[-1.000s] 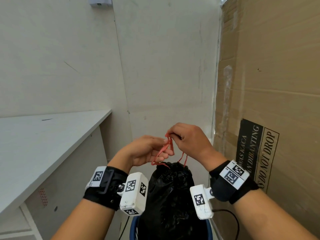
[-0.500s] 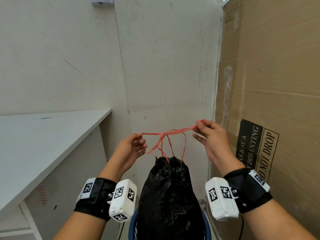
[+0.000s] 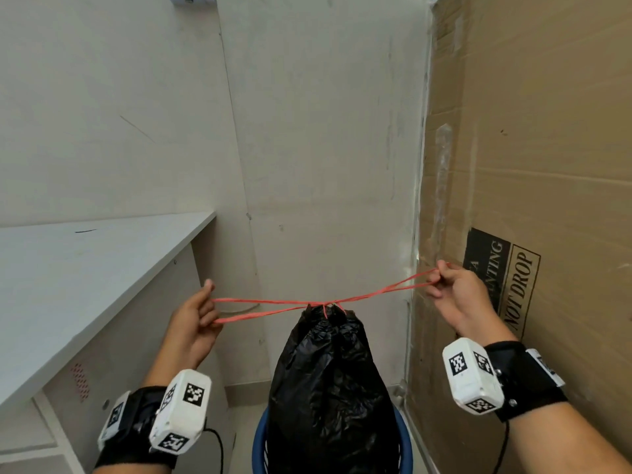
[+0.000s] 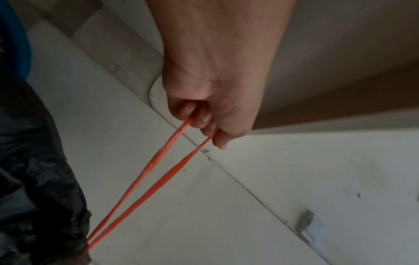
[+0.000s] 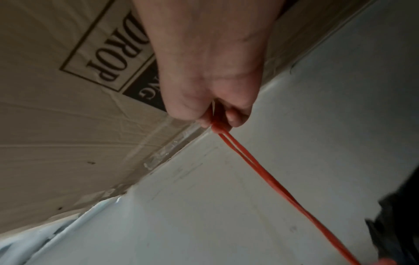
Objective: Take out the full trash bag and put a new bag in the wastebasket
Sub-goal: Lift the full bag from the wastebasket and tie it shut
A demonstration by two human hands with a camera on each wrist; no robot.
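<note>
Left hand (image 3: 193, 323) and right hand (image 3: 456, 295) each grip a loop of thin red drawstring (image 3: 273, 306), stretched taut over the crumpled black plastic trash bag (image 3: 328, 388); pull evenly outward, level, so the knot seats on the neck; yanking risks snapping it.

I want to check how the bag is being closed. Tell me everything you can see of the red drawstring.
The red drawstring is a thin, flat, plastic-looking cord, pulled taut sideways in two loops that cross at the gathered neck of the black trash bag. The left hand holds one loop with curled fingers; the right hand pinches the other. The bag stands in the blue wastebasket.
</note>
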